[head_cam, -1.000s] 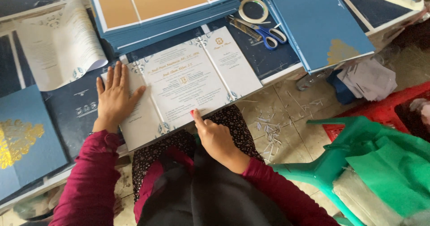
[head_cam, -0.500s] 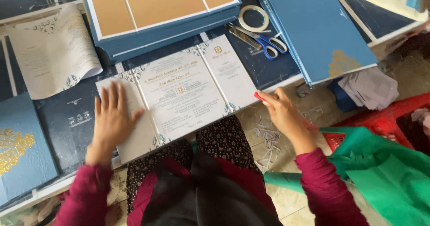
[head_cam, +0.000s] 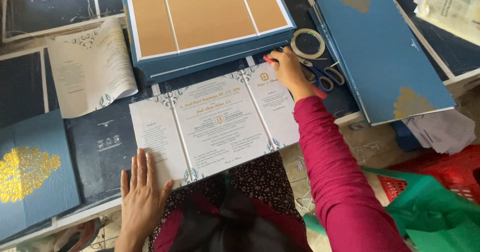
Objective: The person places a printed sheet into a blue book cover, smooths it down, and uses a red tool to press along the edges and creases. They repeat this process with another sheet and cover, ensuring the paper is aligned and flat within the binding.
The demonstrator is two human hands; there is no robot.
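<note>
Head view only. Left hand (head_cam: 142, 194) lies flat and open, fingers spread, on the near-left corner of the printed tri-panel invitation sheet (head_cam: 220, 124). It looks like it's pinning the sheet so it can't slide off the bench edge toward the lap.

Right hand (head_cam: 289, 71) is out past the sheet's far-right corner, fingers curled around a red-handled tool (head_cam: 270, 60). The tip pokes out to the left of the knuckles and more red shows under the wrist. Probably a cutter or pen, can't tell which. The grip looks closed on it.

Just beside that hand are a tape roll (head_cam: 307, 43) and blue-handled scissors (head_cam: 327, 77), kept together within easy reach.

The sheet lies print side up, spanning the bench edge, with its near edge over the person's knees.

Beyond it, a stack of blue hardcovers (head_cam: 207, 24) lies inside face up, brown board panels showing. Right: closed blue covers (head_cam: 385, 57) with gold corners. Left: a loose curled printed sheet (head_cam: 90, 67), and a blue cover with gold floral foil (head_cam: 32, 174). Lower right: red crate (head_cam: 440, 174) and green plastic chair (head_cam: 435, 217).
</note>
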